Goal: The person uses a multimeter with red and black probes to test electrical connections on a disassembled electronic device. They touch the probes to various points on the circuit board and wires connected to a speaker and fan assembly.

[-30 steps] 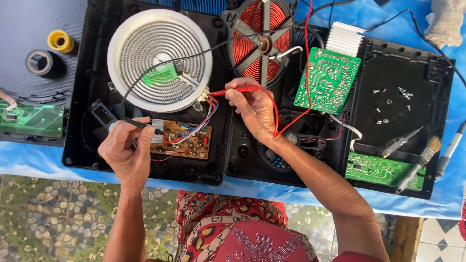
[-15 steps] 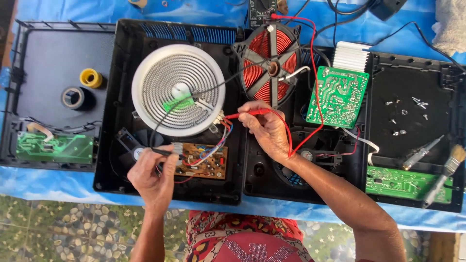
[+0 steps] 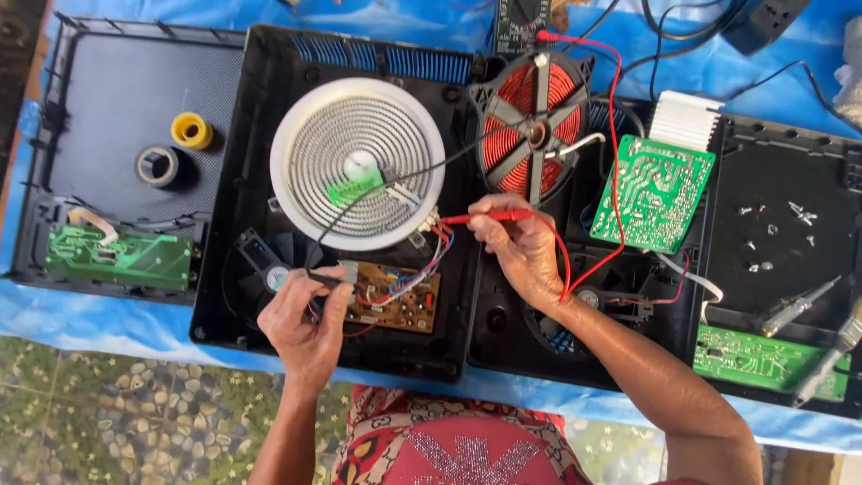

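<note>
My right hand [image 3: 519, 247] pinches a red test probe [image 3: 467, 217] whose tip touches the terminals at the lower right rim of the white round heating element [image 3: 357, 162]. A red lead [image 3: 614, 162] runs from it up to the meter [image 3: 523, 22] at the top edge. My left hand [image 3: 305, 323] holds a black test probe [image 3: 321, 278] against the left end of a small brown circuit board [image 3: 395, 301] inside the open black cooker shell [image 3: 233, 233]. Its black lead arcs up across the heating element.
A red copper coil [image 3: 537, 135] sits right of the element. A green circuit board [image 3: 654, 193] leans beside it. Left tray holds yellow tape [image 3: 191, 131], black tape [image 3: 160, 166] and a green board [image 3: 117, 256]. Screws [image 3: 772, 224], a screwdriver [image 3: 795, 310] and a brush lie right.
The view has shifted so everything sits further right and lower in frame. Both hands keep their probes on the same spots; my left hand sits slightly closer to the brown board.
</note>
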